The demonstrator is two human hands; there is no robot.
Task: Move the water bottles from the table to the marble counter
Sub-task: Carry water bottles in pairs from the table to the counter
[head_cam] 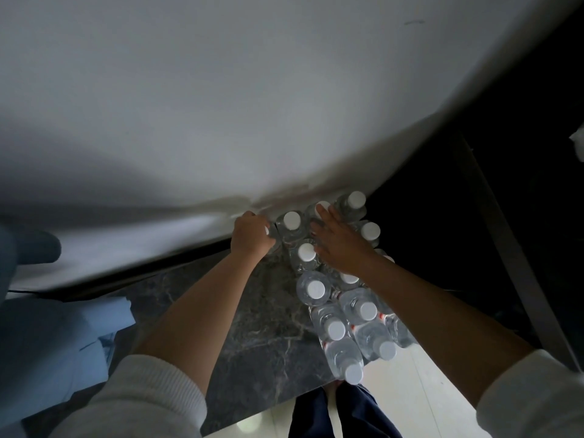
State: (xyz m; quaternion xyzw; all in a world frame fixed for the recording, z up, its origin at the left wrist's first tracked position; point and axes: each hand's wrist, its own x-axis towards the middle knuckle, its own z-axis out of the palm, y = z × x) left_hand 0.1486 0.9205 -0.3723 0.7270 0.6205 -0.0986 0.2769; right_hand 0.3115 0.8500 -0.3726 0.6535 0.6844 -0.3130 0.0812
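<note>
Several clear water bottles (316, 290) with white caps stand in a tight cluster on the dark grey marble counter (252, 327), running from the wall down to the counter's near right corner. My left hand (251, 236) is closed around a bottle at the cluster's far left, close to the wall; only a bit of its cap shows. My right hand (338, 240) lies flat with fingers spread over the tops of the far bottles, touching them and hiding some caps. A bottle (292, 221) stands between my two hands.
A white wall (221, 105) rises straight behind the counter. A light blue cloth or paper (63, 343) lies on the counter's left part. To the right is a dark gap with a metal rail (505, 248). Pale floor (410, 390) shows below the counter's edge.
</note>
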